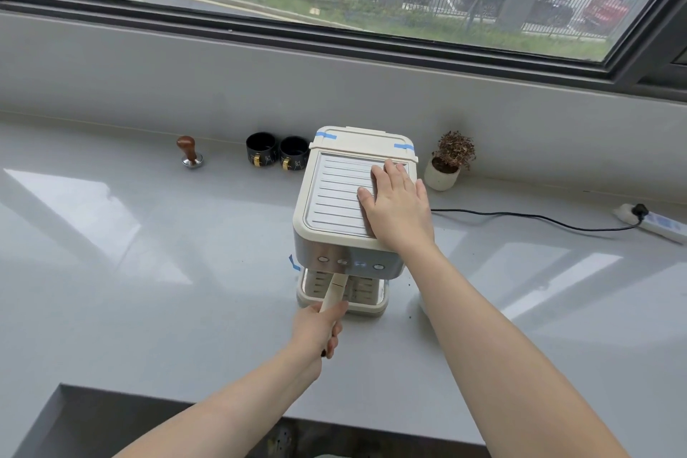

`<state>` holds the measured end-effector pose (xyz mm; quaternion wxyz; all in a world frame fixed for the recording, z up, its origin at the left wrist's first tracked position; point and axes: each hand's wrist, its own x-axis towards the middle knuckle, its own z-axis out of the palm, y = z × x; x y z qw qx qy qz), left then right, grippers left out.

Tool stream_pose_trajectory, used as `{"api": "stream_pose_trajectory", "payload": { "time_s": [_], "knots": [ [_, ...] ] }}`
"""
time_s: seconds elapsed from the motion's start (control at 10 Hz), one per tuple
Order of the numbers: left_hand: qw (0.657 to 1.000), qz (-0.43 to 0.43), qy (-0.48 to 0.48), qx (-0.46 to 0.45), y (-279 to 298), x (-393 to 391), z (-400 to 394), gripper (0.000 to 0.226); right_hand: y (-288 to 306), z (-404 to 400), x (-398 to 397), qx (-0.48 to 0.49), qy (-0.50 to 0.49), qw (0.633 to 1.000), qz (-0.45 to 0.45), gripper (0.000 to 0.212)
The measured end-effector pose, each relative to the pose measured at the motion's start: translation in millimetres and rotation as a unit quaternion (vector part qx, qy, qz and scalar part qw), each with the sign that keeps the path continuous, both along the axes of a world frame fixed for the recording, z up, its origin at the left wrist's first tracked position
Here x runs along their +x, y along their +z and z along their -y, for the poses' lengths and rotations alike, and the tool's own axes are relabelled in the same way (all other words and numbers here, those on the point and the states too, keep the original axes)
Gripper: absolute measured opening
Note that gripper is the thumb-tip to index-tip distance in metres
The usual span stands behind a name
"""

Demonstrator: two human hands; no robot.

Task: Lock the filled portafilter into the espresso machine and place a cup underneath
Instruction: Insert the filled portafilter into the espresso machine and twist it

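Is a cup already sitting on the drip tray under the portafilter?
No. The drip tray holds no cup, and both black cups stand on the counter left of the espresso machine.

We cannot see the portafilter's (334,292) basket end under the espresso machine (353,197), and the power strip (658,223) runs off the right edge.

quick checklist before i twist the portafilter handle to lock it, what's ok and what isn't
1. Left hand gripping the portafilter handle: ok.
2. Right hand flat on the espresso machine top, bracing it: ok.
3. Portafilter head seated in the group: cannot tell, hidden under the front panel.
4. Drip tray free for a cup: ok.
5. Cup underneath: not ok, both black cups sit by the wall.
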<state>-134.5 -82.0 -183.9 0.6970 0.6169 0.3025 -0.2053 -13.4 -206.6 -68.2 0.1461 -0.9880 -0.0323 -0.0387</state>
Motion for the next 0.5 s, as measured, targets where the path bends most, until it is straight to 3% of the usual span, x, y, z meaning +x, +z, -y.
{"api": "stream_pose_trajectory", "payload": {
  "time_s": [0.5],
  "knots": [
    [0.999, 0.005, -0.036, -0.008, 5.3, -0.8, -3.9, 0.019, 1.9, -1.0, -0.7, 0.002, -0.001, 1.0, -0.002, 0.058]
  ]
}}
